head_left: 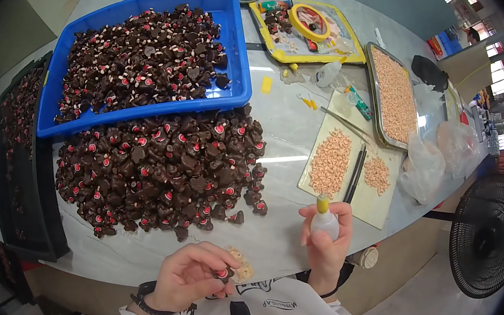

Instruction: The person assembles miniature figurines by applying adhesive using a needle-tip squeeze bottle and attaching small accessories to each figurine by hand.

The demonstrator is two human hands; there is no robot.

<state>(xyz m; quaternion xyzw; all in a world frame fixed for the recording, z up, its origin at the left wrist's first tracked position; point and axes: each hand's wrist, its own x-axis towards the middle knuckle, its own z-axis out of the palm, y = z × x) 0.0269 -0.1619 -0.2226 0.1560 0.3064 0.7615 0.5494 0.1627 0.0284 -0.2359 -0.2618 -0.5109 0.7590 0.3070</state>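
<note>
Between the thumb and fingers of my left hand [194,275] is a small dark brown figure [223,274] with a red and white spot. My right hand [330,235] grips a small white squeeze bottle [324,226], its yellow-banded tip pointing up and away from me. A large pile of similar brown figures [160,168] lies on the table just beyond my left hand. Beyond my right hand, small pale pink pieces [329,162] are heaped on a cream board [346,109], with dark tweezers [355,174] between two heaps.
A blue tray [236,100] full of brown figures stands behind the pile; a dark tray [27,202] is at left. Pink pieces fill a tray [395,97] at right. Behind, a yellow-rimmed tray [315,58] holds a tape roll [293,21]. A black fan [490,236] stands right.
</note>
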